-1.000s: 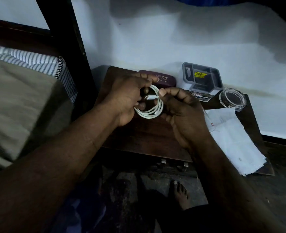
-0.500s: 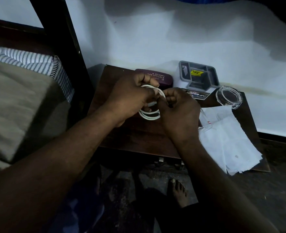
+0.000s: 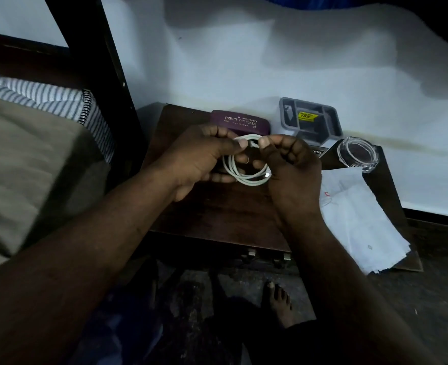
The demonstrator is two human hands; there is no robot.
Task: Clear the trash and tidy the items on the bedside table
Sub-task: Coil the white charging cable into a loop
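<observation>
A white cable (image 3: 244, 177) is wound into a small coil above the dark wooden bedside table (image 3: 217, 217). My left hand (image 3: 201, 159) grips the coil's left side with thumb and curled fingers. My right hand (image 3: 288, 164) pinches the top of the coil between thumb and fingers; a plug end shows at the coil's lower right. Behind the hands lies a maroon spectacle case (image 3: 241, 122) with gold lettering. White papers (image 3: 359, 217) lie on the table's right part and hang over its front edge.
A grey plastic tray (image 3: 309, 119) with a yellow label leans at the wall. A clear glass dish (image 3: 357, 154) stands on the table's back right corner. The bed with a striped mattress (image 3: 46, 98) and dark post (image 3: 99, 64) is at left. My bare foot (image 3: 278, 301) is on the floor below.
Both hands have kept working the coil. My right hand turned from over the coil to its right side, now pinching the top. The view shifted slightly.
</observation>
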